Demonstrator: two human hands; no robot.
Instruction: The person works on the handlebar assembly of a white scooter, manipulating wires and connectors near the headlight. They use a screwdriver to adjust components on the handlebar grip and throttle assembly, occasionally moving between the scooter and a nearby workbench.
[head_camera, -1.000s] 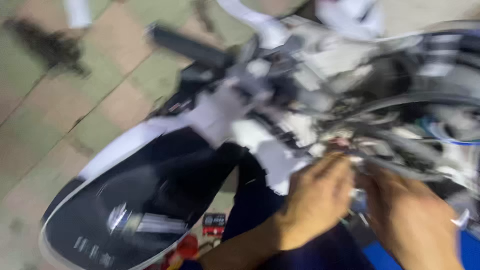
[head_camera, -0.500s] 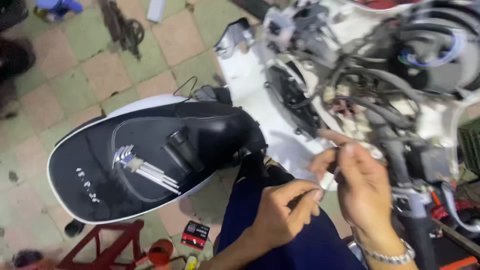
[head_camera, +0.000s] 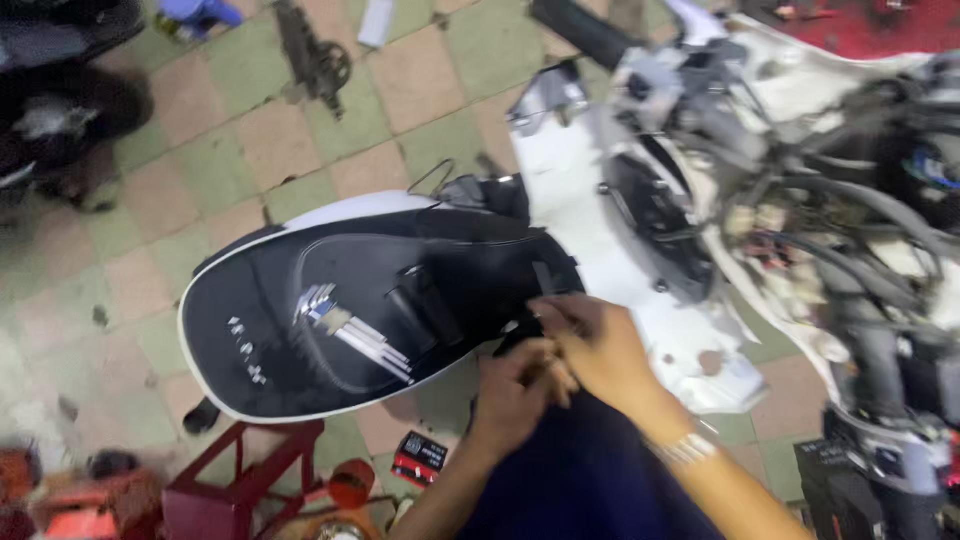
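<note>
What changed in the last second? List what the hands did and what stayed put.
Both hands left the wiring at the scooter's stripped front and came down to the rear edge of the black-and-white panel. The right hand now rests on that edge; the left hand sits just below it, fingers pinched together. What they pinch is too blurred to tell. The panel, the red stand and the floor parts stayed where they were.
</note>
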